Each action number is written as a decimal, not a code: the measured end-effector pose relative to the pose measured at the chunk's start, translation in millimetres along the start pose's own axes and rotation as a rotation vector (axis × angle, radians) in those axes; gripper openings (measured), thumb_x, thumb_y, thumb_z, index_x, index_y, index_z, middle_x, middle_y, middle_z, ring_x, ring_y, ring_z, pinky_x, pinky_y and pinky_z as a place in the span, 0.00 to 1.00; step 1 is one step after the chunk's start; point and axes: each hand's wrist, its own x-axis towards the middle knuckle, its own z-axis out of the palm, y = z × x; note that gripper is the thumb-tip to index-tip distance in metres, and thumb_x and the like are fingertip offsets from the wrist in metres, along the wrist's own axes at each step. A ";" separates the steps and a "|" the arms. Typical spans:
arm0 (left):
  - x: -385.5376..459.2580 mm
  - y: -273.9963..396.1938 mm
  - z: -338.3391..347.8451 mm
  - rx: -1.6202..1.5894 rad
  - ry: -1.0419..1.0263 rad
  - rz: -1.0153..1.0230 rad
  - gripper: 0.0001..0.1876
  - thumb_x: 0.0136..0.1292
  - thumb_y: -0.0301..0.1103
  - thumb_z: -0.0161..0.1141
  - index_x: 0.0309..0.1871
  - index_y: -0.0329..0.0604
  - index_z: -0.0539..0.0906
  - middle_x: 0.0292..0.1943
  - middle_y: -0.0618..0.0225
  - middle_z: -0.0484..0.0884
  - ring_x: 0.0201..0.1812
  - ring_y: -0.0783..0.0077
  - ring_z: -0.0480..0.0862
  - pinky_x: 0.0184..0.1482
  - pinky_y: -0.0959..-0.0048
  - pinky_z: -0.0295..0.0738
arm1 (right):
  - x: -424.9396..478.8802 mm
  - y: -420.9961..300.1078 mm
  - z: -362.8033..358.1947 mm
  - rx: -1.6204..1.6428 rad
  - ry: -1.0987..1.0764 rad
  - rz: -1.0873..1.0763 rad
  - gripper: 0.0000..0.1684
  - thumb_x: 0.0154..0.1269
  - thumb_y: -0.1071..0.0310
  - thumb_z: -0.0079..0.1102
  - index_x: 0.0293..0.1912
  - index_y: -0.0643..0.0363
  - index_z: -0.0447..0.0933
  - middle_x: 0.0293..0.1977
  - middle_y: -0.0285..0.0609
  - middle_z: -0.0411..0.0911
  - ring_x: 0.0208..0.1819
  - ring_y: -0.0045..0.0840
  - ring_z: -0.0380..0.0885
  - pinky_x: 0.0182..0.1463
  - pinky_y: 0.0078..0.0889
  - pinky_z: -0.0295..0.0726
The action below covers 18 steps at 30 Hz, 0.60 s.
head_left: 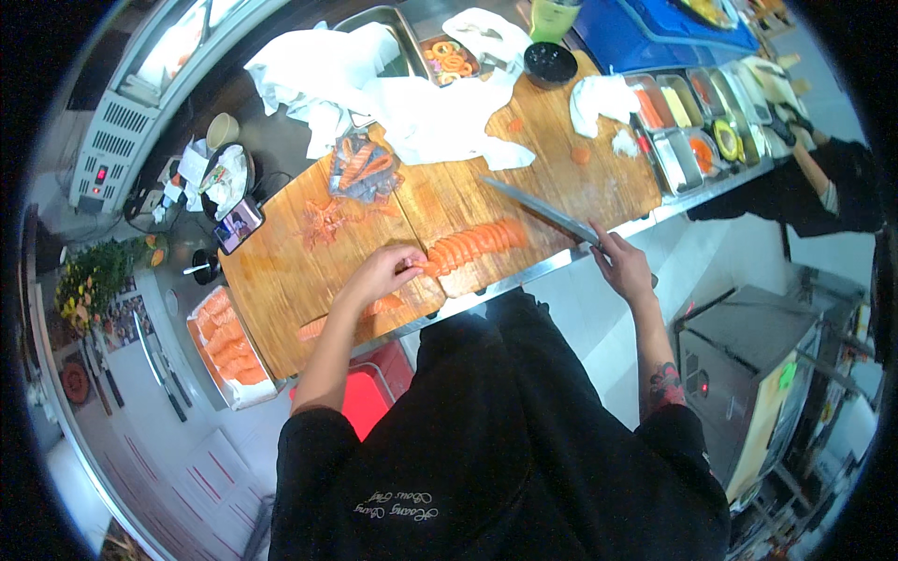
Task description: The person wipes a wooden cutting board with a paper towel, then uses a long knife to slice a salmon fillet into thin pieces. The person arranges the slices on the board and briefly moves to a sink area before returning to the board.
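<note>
My right hand [624, 265] grips the handle of a long slicing knife [540, 207], its blade pointing up and left over the wooden cutting board [456, 193]. At the left end of a row of sliced salmon [477, 245], the fingertips of my left hand [388, 272] pinch a piece of salmon [426, 267]. The slices overlap in a fanned line along the board's front part. Partly behind my left forearm lies another strip of salmon [382, 306]. Salmon trimmings [324, 223] and a pile of salmon skin and scraps [363, 167] rest farther back.
A tray of salmon pieces [228, 343] stands at the board's left end, near a phone [238, 224]. White cloths [435, 119] cover the back. A black bowl [551, 64] and ingredient containers [679, 158] stand rightward. Another person's gloved hand [782, 130] is at far right.
</note>
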 end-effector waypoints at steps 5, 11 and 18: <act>-7.6 9.1 13.9 -0.257 0.051 -0.203 0.09 0.74 0.27 0.64 0.54 0.39 0.86 0.42 0.69 0.87 0.41 0.78 0.83 0.46 0.72 0.80 | 62.6 21.2 0.3 0.171 -0.016 -0.072 0.32 0.70 0.61 0.68 0.70 0.44 0.70 0.42 0.47 0.85 0.41 0.48 0.85 0.47 0.49 0.85; -22.5 0.0 41.8 -0.277 0.278 -0.250 0.11 0.76 0.27 0.61 0.56 0.40 0.88 0.41 0.71 0.85 0.36 0.83 0.78 0.38 0.78 0.76 | 123.7 28.8 -4.1 0.142 -0.054 -0.261 0.23 0.66 0.62 0.71 0.58 0.54 0.75 0.44 0.49 0.84 0.49 0.48 0.83 0.53 0.48 0.82; -15.3 7.6 50.0 -0.092 0.480 -0.201 0.13 0.70 0.24 0.64 0.56 0.39 0.87 0.38 0.67 0.83 0.36 0.77 0.82 0.39 0.75 0.78 | 127.3 34.9 -10.7 0.199 -0.022 -0.241 0.28 0.58 0.68 0.78 0.57 0.57 0.77 0.46 0.50 0.81 0.49 0.47 0.82 0.52 0.45 0.82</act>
